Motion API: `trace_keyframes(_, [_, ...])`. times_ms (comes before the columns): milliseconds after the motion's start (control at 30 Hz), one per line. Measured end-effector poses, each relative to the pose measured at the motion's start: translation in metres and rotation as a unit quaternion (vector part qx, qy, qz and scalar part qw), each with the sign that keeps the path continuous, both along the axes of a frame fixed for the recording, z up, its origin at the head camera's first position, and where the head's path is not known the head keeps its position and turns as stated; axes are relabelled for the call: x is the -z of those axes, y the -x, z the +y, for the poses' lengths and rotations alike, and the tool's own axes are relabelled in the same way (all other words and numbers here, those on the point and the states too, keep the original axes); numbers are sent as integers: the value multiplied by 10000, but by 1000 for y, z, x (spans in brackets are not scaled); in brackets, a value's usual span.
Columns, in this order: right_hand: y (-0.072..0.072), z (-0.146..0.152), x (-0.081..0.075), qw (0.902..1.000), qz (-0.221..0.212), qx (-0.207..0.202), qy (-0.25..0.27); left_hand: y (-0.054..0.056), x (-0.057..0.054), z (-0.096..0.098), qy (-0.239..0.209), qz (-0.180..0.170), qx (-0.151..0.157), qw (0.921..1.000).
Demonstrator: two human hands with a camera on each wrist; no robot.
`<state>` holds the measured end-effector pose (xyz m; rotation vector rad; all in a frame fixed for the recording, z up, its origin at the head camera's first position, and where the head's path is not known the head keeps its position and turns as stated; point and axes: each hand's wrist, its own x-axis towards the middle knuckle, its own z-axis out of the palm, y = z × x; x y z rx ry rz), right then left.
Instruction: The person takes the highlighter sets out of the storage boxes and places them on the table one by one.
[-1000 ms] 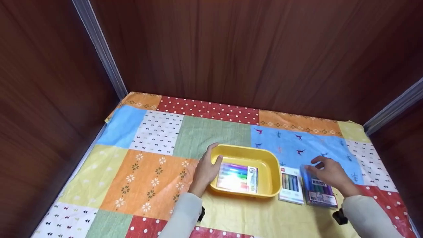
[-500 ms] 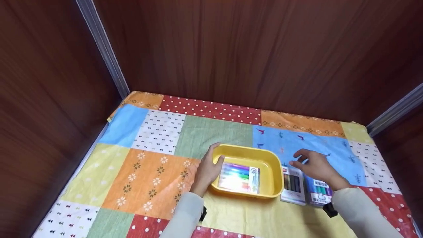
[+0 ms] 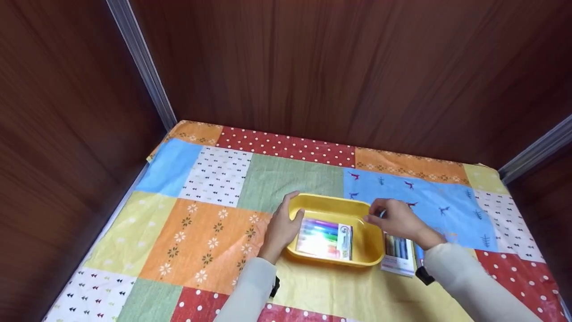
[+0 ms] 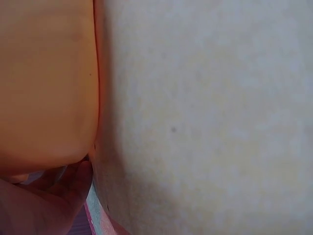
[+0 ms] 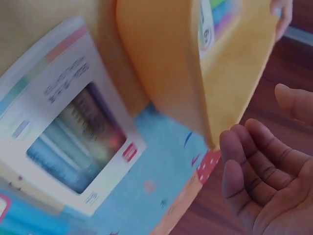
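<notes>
Change centres on the right hand [image 3: 395, 219], which has swung from above the blue-tinted clear pen case [image 5: 36, 218], across the white windowed cardboard pen box [image 3: 397, 258], to the far right corner of the yellow rectangular plastic tray [image 3: 368, 246]. Its fingers curve loosely, thumb apart, with nothing between them; contact with the rim is unclear. The left hand [image 3: 282, 228] has kept its hold across the tray's left rim. The tray, near the table's [image 3: 295, 176] right edge rather than its left, contains a flat clear packet of rainbow-coloured pens [image 3: 321, 239]. Attention seems to have passed from the outside packs to the tray.
</notes>
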<state>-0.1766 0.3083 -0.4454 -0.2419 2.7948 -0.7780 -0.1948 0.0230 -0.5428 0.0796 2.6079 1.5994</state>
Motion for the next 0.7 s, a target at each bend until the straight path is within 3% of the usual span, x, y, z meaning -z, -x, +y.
trace_keyframes(333, [10, -32, 9, 9981, -206, -579, -68, -2, 1, 3, -30, -190, -77, 9998])
trace_keyframes(700, [26, -57, 17, 9925, -152, -1196, -214, 0, 1, 2, -66, -4, -40, 10000])
